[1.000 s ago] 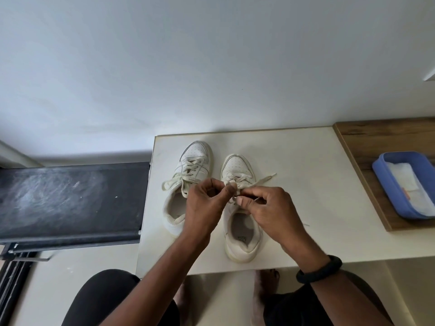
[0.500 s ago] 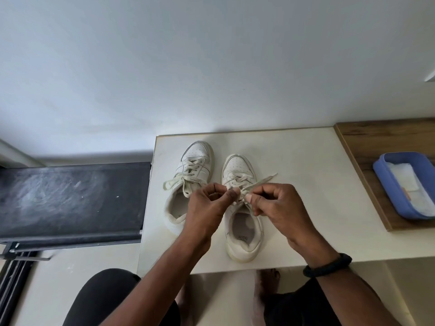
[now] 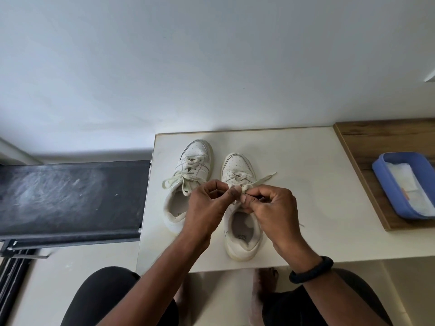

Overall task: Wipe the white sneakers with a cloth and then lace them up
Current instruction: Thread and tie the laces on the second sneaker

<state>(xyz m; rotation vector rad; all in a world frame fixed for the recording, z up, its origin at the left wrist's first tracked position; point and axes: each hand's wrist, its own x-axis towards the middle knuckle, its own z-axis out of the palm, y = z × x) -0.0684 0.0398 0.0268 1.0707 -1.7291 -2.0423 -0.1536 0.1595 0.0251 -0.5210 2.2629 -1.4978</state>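
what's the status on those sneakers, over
Left hand and right hand pinching the lace over the right sneaker. Left sneaker already tied. Nothing in the way.

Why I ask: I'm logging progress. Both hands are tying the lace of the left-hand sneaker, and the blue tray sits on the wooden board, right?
Wrong sneaker. The head view shows the left hand and right hand pinching the lace of the right-hand sneaker; the left-hand sneaker is already tied. The blue tray sits on the wooden board.
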